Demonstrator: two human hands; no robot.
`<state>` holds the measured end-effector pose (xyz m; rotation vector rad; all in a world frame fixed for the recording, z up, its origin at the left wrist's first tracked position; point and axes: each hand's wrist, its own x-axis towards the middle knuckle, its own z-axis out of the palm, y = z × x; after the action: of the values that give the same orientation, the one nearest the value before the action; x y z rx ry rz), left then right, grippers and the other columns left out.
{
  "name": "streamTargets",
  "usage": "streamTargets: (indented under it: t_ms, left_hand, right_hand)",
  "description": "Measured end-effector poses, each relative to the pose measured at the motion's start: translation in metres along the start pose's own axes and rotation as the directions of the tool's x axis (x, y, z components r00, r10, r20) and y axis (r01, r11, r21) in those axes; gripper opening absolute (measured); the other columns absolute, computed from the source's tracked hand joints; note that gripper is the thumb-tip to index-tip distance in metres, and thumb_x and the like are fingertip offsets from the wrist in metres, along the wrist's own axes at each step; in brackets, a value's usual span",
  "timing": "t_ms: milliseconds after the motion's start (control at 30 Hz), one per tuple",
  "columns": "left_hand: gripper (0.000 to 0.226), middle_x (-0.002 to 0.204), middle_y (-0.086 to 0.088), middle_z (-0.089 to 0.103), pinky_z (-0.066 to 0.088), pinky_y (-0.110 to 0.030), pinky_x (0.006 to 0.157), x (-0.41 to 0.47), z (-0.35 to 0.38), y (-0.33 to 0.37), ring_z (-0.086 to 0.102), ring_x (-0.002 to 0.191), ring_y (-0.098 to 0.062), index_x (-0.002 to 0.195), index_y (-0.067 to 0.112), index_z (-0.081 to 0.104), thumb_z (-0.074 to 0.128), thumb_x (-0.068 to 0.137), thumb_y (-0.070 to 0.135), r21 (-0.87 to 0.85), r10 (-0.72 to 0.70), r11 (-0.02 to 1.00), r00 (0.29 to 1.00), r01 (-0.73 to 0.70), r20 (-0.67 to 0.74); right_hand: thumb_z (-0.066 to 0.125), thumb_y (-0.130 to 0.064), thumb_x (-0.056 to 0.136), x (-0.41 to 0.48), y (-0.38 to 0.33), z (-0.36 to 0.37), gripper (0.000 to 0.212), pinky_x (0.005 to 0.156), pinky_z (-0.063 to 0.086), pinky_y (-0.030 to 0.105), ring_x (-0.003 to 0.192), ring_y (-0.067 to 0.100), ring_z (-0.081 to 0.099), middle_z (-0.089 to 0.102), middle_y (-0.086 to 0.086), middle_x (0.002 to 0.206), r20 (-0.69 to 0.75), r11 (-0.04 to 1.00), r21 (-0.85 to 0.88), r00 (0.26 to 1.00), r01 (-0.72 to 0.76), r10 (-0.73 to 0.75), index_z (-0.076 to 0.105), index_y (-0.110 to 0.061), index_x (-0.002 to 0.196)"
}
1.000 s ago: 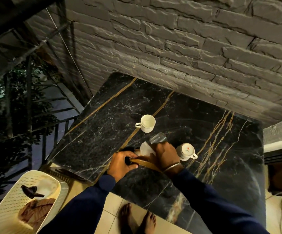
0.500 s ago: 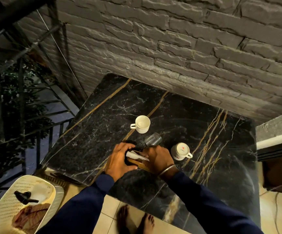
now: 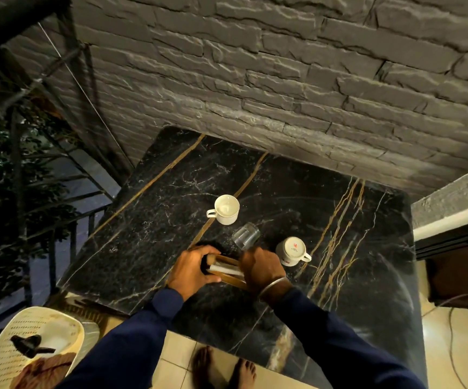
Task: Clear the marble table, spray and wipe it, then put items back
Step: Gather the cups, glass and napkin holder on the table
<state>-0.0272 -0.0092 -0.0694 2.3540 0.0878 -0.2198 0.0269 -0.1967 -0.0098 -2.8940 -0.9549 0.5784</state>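
The black marble table [image 3: 148, 220] with gold veins stands against the stone wall. Both my hands grip a brown wooden tray-like holder [image 3: 227, 269] with something white in it, near the table's front middle. My left hand [image 3: 192, 270] holds its left end and my right hand [image 3: 262, 269] holds its right end. A clear glass [image 3: 245, 235] lies tilted just beyond my right hand. A white cup [image 3: 226, 209] stands upright farther back. Another white cup [image 3: 293, 250] with a red mark sits upside down to the right.
A white perforated basket [image 3: 8, 343] at the bottom left holds a brown cloth [image 3: 45, 372] and a dark spray nozzle [image 3: 29, 345]. A black railing [image 3: 50, 228] runs along the left. My bare feet [image 3: 224, 366] stand on tiled floor. A cable [image 3: 451, 332] lies at the right.
The white item that stuck up between my hands now lies flat in the wooden holder. My hands have closed in on the holder's two ends. The cups and glass stay put.
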Motion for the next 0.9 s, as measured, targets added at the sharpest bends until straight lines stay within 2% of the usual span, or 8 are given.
streamTargets:
  t_ms: [100, 200, 267, 333, 500, 633, 767, 900]
  left_hand:
    - [0.06, 0.105, 0.013, 0.067, 0.051, -0.028, 0.091, 0.001, 0.0, 0.001, 0.061, 0.099, -0.004, 0.109, 0.031, 0.063, 0.09, 0.055, 0.031, 0.007, 0.029, 1.0, 1.0, -0.029, 0.012]
    - [0.063, 0.107, 0.013, 0.066, 0.049, -0.026, 0.092, 0.005, 0.001, 0.005, 0.06, 0.1, -0.004, 0.11, 0.029, 0.064, 0.09, 0.053, 0.032, 0.015, 0.071, 0.997, 0.997, -0.071, 0.04]
    - [0.064, 0.108, 0.011, 0.066, 0.048, -0.023, 0.093, 0.007, 0.001, 0.008, 0.059, 0.101, -0.005, 0.111, 0.028, 0.065, 0.09, 0.053, 0.033, 0.028, 0.103, 0.994, 0.992, -0.105, 0.066]
    - [0.062, 0.11, 0.01, 0.065, 0.047, -0.021, 0.093, 0.008, 0.002, 0.011, 0.059, 0.102, -0.005, 0.112, 0.027, 0.065, 0.089, 0.056, 0.033, 0.047, 0.117, 0.991, 0.989, -0.121, 0.084]
    - [0.059, 0.109, 0.01, 0.065, 0.051, -0.026, 0.09, 0.009, 0.007, 0.011, 0.06, 0.099, -0.006, 0.112, 0.029, 0.065, 0.089, 0.058, 0.035, 0.07, 0.114, 0.99, 0.989, -0.12, 0.09]
    - [0.061, 0.111, 0.009, 0.065, 0.048, -0.021, 0.091, 0.013, 0.007, 0.009, 0.06, 0.101, -0.006, 0.113, 0.03, 0.065, 0.088, 0.057, 0.035, 0.083, 0.111, 0.989, 0.988, -0.12, 0.103]
    - [0.061, 0.112, 0.01, 0.065, 0.05, -0.026, 0.092, 0.015, 0.009, 0.005, 0.06, 0.103, -0.007, 0.114, 0.032, 0.063, 0.087, 0.058, 0.038, 0.086, 0.105, 0.989, 0.986, -0.116, 0.127]
    - [0.058, 0.114, 0.011, 0.066, 0.048, -0.025, 0.094, 0.018, 0.014, 0.005, 0.061, 0.103, -0.006, 0.117, 0.034, 0.062, 0.083, 0.064, 0.041, 0.117, 0.082, 0.988, 0.983, -0.102, 0.166]
  right_hand:
    - [0.057, -0.017, 0.091, -0.004, 0.004, 0.005, 0.018, 0.068, 0.048, 0.036, 0.085, 0.038, 0.066, 0.066, 0.019, 0.093, -0.119, 0.994, 0.104, 0.993, 0.019, -0.007, 0.066, -0.003, 0.098]
    - [0.065, -0.026, 0.085, 0.004, 0.031, 0.011, 0.016, 0.058, 0.048, 0.031, 0.07, 0.029, 0.067, 0.068, 0.011, 0.076, -0.223, 0.965, 0.242, 0.962, -0.105, 0.161, 0.067, -0.01, 0.084]
    - [0.067, -0.037, 0.084, 0.013, 0.061, 0.009, 0.019, 0.06, 0.053, 0.028, 0.071, 0.016, 0.067, 0.069, 0.0, 0.079, -0.272, 0.943, 0.295, 0.932, -0.154, 0.238, 0.066, -0.019, 0.089]
    - [0.064, -0.034, 0.087, 0.024, 0.082, 0.006, 0.015, 0.069, 0.055, 0.025, 0.079, 0.012, 0.068, 0.07, -0.003, 0.088, -0.264, 0.93, 0.32, 0.926, -0.179, 0.269, 0.066, -0.023, 0.097]
    - [0.066, -0.014, 0.084, 0.062, 0.081, 0.003, 0.042, 0.1, 0.046, 0.039, 0.118, 0.032, 0.053, 0.056, 0.015, 0.129, -0.185, 0.985, 0.169, 0.983, 0.033, -0.001, 0.059, -0.011, 0.125]
    - [0.068, -0.016, 0.08, 0.083, 0.061, -0.001, 0.062, 0.107, 0.034, 0.046, 0.132, 0.033, 0.036, 0.044, 0.011, 0.143, 0.052, 0.991, -0.039, 0.991, 0.128, -0.126, 0.046, -0.017, 0.138]
    - [0.056, -0.013, 0.09, 0.089, 0.053, 0.011, 0.056, 0.109, 0.03, 0.053, 0.135, 0.037, 0.035, 0.04, 0.013, 0.149, 0.078, 0.97, -0.098, 0.973, 0.225, -0.217, 0.041, -0.02, 0.143]
    - [0.05, -0.023, 0.095, 0.096, 0.054, 0.017, 0.043, 0.106, 0.034, 0.051, 0.129, 0.037, 0.044, 0.048, 0.014, 0.143, 0.057, 0.964, -0.112, 0.97, 0.242, -0.237, 0.047, -0.02, 0.138]
